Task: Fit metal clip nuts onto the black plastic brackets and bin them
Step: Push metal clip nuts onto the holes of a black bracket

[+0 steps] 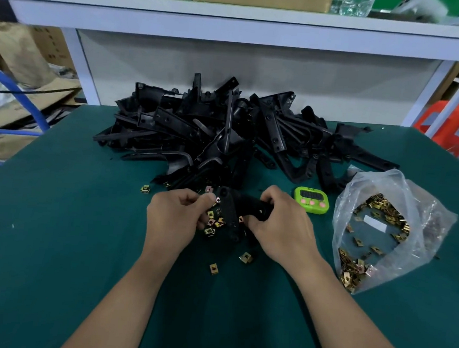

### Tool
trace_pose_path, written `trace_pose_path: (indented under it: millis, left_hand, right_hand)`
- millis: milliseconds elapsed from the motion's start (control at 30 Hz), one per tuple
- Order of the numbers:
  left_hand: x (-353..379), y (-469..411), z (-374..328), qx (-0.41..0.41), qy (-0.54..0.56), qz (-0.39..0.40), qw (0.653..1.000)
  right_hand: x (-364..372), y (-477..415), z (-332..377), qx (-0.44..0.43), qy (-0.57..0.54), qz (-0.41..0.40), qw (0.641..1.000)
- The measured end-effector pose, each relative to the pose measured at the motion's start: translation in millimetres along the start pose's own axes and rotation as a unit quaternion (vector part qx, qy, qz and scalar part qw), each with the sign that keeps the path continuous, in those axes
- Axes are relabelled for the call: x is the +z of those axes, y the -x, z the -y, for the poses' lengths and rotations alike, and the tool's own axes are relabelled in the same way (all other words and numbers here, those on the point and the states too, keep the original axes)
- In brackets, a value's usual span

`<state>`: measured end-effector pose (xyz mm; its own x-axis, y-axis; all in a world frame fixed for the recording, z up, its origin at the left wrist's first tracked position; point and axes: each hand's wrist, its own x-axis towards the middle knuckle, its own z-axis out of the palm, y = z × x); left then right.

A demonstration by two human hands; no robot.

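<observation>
A black plastic bracket (230, 215) is held between both hands above the green table. My right hand (277, 222) grips its right end with curled fingers. My left hand (175, 213) pinches a metal clip nut (217, 199) against the bracket's left edge. Several loose brass-coloured clip nuts (212, 225) lie under and around the hands, with two more (246, 257) nearer me. A big heap of black brackets (226, 134) fills the table's far side.
A clear plastic bag of clip nuts (378, 236) lies open to the right. A green timer (311, 204) sits between the bag and the hands. A grey shelf frame (235, 27) rises behind the heap. Cardboard and blue tubing (22, 89) stand left of the table.
</observation>
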<state>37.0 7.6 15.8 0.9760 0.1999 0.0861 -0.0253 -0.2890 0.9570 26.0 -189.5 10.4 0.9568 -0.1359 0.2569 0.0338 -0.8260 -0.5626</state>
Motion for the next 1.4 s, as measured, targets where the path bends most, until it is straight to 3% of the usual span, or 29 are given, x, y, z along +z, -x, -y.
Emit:
trace_pose_path:
  millis: [167,467,833,1067,1400]
  left_hand:
    - [-1,-1,0,-0.006,0.118,0.029,0.993]
    - [0,-1,-3,-0.087,0.261,0.074,0.959]
    - [-3,1,-6,-0.063,0.203,0.081,0.974]
    - [-3,2,-8,-0.105,0.272,0.112,0.950]
    - [-2,2,-6,-0.097,0.267,0.132,0.950]
  right_hand:
    - [0,0,-1,0.006,0.001,0.000,1.000]
    - [2,0,-1,0.012,0.001,0.001,1.000]
    - [0,1,-1,0.012,-0.029,0.001,1.000]
    - [-1,0,0,0.011,-0.033,0.001,0.999]
    - [-3,-1,-2,0.008,-0.040,0.018,0.999]
